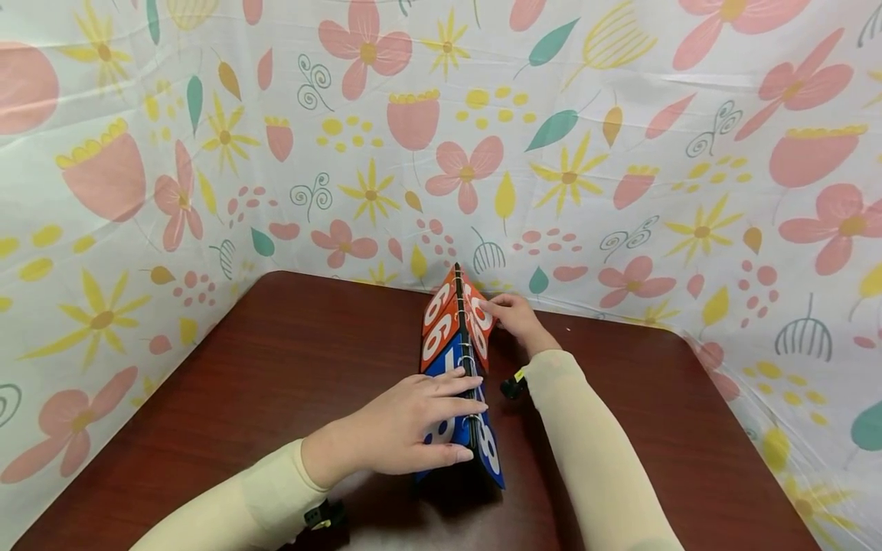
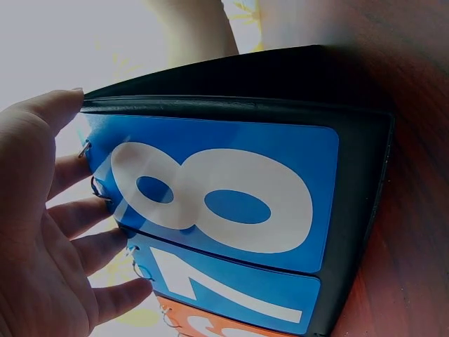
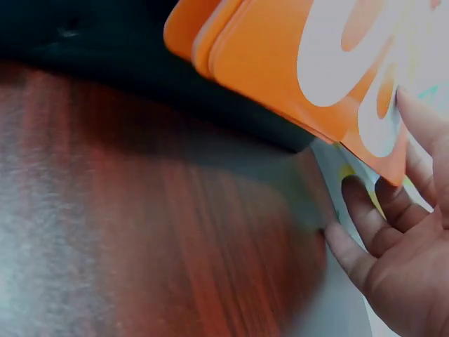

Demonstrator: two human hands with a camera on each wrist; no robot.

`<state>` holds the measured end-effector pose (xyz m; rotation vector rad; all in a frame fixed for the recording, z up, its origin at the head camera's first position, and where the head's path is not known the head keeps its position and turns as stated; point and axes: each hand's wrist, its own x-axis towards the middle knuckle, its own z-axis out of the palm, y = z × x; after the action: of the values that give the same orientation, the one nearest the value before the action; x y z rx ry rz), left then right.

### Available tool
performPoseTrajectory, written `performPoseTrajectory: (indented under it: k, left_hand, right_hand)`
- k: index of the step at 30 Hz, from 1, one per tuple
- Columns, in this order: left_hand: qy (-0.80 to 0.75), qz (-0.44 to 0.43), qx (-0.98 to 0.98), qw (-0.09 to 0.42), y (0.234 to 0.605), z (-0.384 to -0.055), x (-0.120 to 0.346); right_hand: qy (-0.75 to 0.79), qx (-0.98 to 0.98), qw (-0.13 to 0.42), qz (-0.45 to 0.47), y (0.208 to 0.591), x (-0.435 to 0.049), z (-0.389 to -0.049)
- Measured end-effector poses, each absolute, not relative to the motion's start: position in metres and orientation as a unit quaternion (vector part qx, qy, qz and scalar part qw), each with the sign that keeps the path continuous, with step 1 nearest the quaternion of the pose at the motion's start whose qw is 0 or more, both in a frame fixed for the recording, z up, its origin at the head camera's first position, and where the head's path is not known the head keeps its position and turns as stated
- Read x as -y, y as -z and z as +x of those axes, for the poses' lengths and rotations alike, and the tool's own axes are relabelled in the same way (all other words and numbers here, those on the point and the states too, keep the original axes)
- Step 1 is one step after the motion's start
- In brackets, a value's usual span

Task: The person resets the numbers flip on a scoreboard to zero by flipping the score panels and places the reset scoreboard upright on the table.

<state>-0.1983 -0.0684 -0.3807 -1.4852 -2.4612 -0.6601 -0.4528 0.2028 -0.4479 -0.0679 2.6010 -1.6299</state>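
Observation:
A tabletop flip scoreboard [image 1: 441, 337] stands tent-like on the table, its black ridge strung with metal rings. Blue number cards [image 2: 224, 196] hang at its near end and orange-red ones at its far end. My left hand [image 1: 406, 421] rests across the ridge at the blue end, fingers stretched over the rings and thumb at the near edge. At the far end my right hand [image 1: 517, 317] pinches an orange number card [image 3: 382, 119] by its edge, thumb on the printed face and fingers behind. That card is lifted away from the orange cards [image 3: 266, 56] beside it.
The dark reddish wooden table [image 1: 331, 337] reaches back to a flower-printed curtain [image 1: 413, 191], which hangs close behind the scoreboard's far end. Both forearms in cream sleeves come in from the front, each with a small black wrist device [image 1: 513, 385].

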Motion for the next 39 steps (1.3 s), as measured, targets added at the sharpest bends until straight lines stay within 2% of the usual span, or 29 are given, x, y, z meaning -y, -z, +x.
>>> performPoseTrajectory:
  k: [6, 15, 31, 39]
  left_hand:
    - [0.228, -0.503, 0.828, 0.093, 0.3813, -0.1980, 0.0683]
    - [0.229, -0.502, 0.830, 0.083, 0.3817, -0.1977, 0.0673]
    - [0.241, -0.503, 0.825, 0.090, 0.3837, -0.1976, 0.0676]
    - [0.246, -0.505, 0.823, 0.084, 0.3833, -0.1998, 0.0685]
  right_hand:
    - [0.576, -0.815, 0.055, -0.001, 0.4456, -0.2065, -0.4528]
    - [0.563, -0.824, 0.061, 0.007, 0.4418, -0.2093, -0.4501]
    - [0.535, -0.845, -0.020, -0.020, 0.4391, -0.2079, -0.4487]
    - [0.548, -0.836, -0.010, -0.011, 0.4389, -0.2058, -0.4525]
